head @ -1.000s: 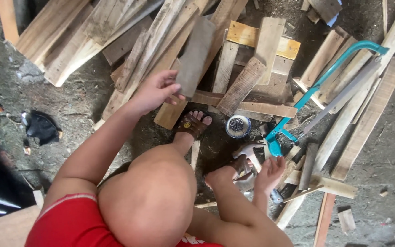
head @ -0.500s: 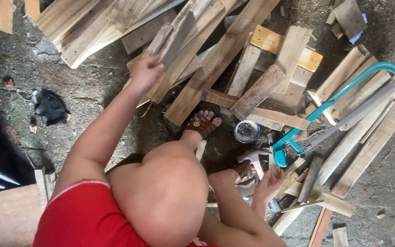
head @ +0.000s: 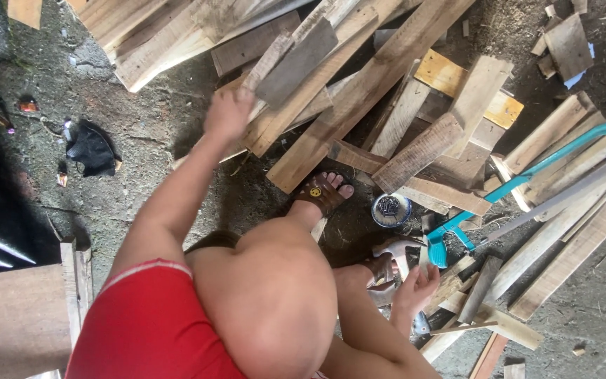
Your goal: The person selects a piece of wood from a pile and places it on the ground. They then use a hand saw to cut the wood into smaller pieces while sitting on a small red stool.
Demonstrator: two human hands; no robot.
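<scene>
My left hand (head: 229, 112) reaches out to the heap of wooden planks (head: 380, 77) and is closed round the lower end of a short grey plank (head: 296, 60), which tilts up above the others. Low on the right, my right hand (head: 419, 286) hovers with its fingers apart and holds nothing. It is just beside a claw hammer (head: 395, 249) lying on the ground. My sandalled foot (head: 320, 193) rests at the edge of the heap.
A teal-framed bow saw (head: 527, 179) lies across planks on the right. A small round tin (head: 391, 209) sits near the foot. A black rag (head: 92, 147) and small scraps lie on the dirt at left. A wooden board (head: 8, 316) fills the lower left corner.
My left hand went from resting on the planks to gripping the grey plank and raising it up and leftward. My right hand stayed near the hammer.
</scene>
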